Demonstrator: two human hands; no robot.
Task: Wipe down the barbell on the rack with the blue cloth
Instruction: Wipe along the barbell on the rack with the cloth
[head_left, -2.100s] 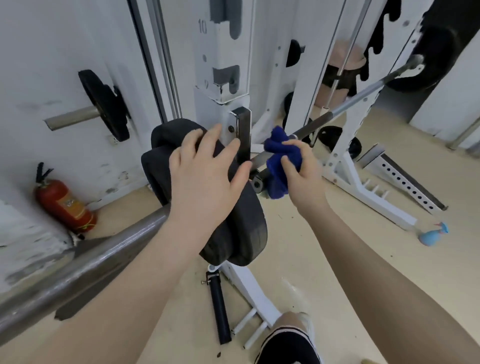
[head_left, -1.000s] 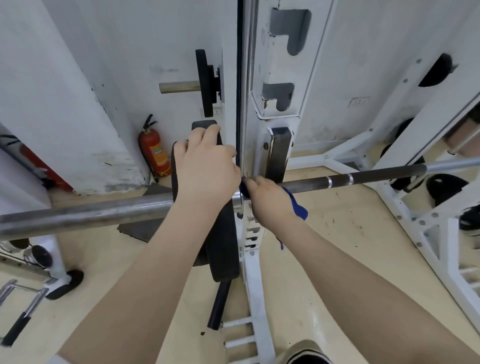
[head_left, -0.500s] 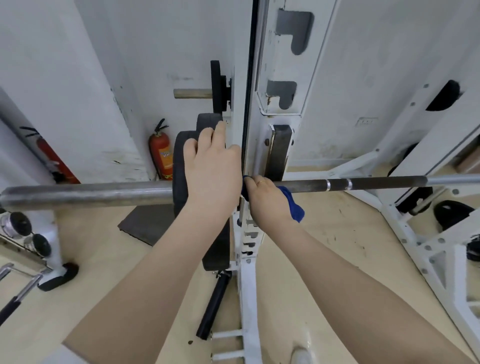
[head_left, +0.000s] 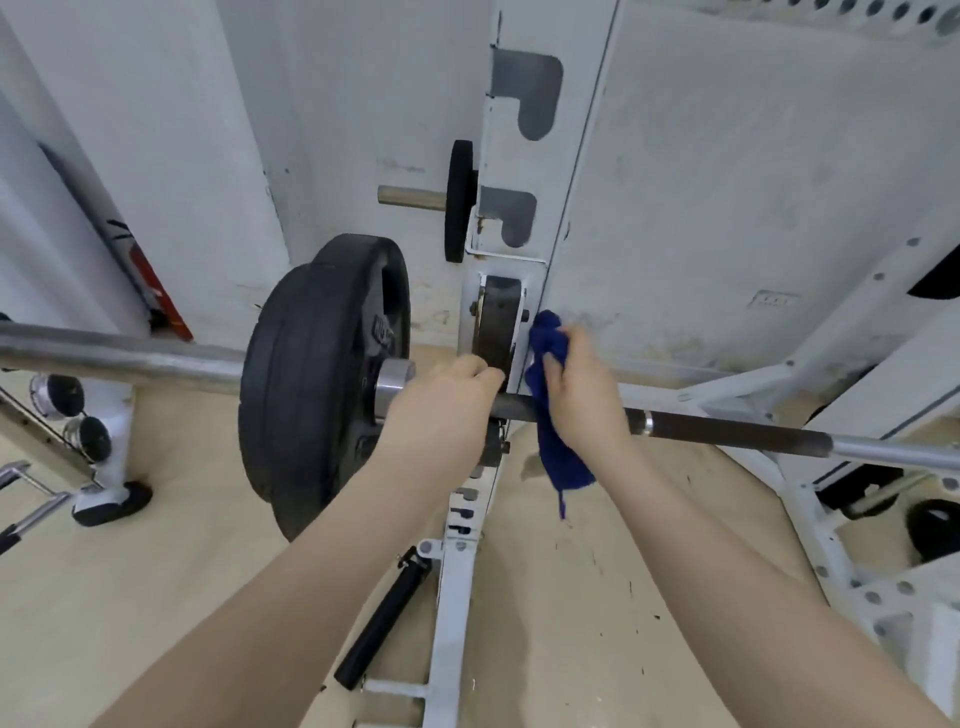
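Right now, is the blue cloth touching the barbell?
Touching. The head view shows the right hand gripping the blue cloth wrapped over the barbell, beside the rack upright.

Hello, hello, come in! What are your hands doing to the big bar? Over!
Left hand grips the barbell beside the weight plate. Right hand holds blue cloth on it. Rack upright between hands.
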